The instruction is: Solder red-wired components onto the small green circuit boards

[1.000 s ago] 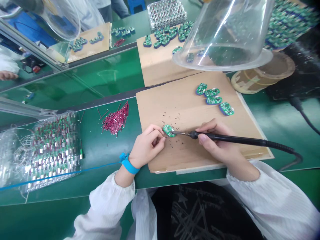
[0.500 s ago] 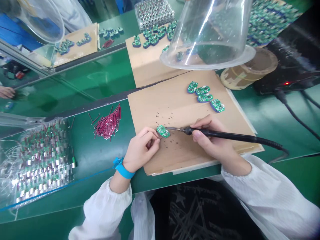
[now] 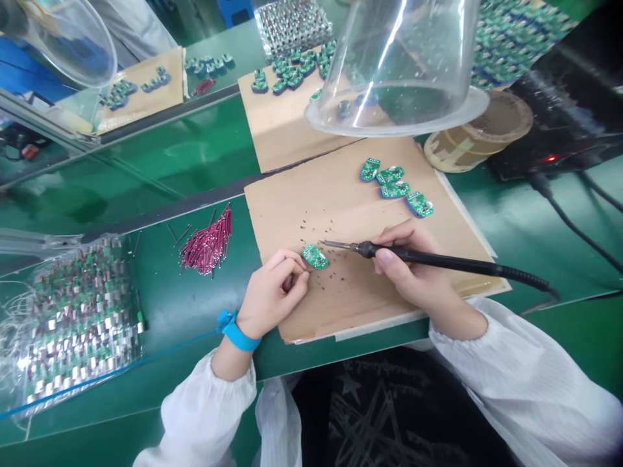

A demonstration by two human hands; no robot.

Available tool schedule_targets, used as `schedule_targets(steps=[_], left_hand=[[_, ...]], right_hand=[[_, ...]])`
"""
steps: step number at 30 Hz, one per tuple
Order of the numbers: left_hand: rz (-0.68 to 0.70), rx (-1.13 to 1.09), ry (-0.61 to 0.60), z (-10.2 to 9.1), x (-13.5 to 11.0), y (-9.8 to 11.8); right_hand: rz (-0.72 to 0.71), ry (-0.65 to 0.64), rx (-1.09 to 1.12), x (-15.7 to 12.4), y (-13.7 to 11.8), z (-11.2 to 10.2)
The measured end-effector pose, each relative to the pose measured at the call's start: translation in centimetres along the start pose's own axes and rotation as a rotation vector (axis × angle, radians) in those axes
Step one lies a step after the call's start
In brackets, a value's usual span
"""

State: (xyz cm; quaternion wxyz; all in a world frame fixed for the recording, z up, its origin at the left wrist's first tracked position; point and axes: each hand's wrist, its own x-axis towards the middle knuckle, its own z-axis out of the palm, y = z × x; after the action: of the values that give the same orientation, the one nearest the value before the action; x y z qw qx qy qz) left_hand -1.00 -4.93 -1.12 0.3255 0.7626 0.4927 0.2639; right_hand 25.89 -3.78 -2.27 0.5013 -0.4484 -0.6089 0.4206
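A small green circuit board (image 3: 315,257) lies on the cardboard sheet (image 3: 335,188). My left hand (image 3: 277,285), with a blue strap at its wrist, has its fingers curled and closed at the board's left end; the exact grip is partly hidden. My right hand (image 3: 411,263) is wrapped round the black handle of a soldering iron (image 3: 438,261). The iron's thin metal tip points left, just above the board's upper edge and seemingly apart from it. Dark specks are scattered on the cardboard around the board.
More circuit boards (image 3: 395,189) lie farther back on the cardboard. Left are a pile of red wires (image 3: 207,243) and a tray of small metallic parts (image 3: 80,318). A clear plastic hood (image 3: 399,71) hangs overhead. A cardboard roll (image 3: 479,133) stands beside a black unit with a red light.
The soldering iron's tip has lifted off the board's top edge and moved slightly up. My left hand and the board stay together. The whole view has shifted a little.
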Motion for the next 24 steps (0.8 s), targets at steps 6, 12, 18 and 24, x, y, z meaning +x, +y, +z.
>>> schedule_targets(steps=[6, 12, 18, 24], left_hand=[[-0.028, -0.012, -0.010, -0.14, -0.04, 0.06], [-0.080, -0.021, -0.001, -0.34, -0.20, -0.22], [-0.060, -0.043, 0.046, -0.06, -0.20, -0.16], [-0.097, -0.051, 0.129, 0.07, -0.57, -0.08]], right_hand=[[0.013, 0.057, 0.031, 0.11, 0.19, 0.37], [-0.029, 0.027, 0.020, 0.29, -0.43, 0.49], [-0.058, 0.026, 0.075, 0.05, -0.52, 0.36], [-0.041, 0.048, 0.052, -0.13, 0.31, 0.32]])
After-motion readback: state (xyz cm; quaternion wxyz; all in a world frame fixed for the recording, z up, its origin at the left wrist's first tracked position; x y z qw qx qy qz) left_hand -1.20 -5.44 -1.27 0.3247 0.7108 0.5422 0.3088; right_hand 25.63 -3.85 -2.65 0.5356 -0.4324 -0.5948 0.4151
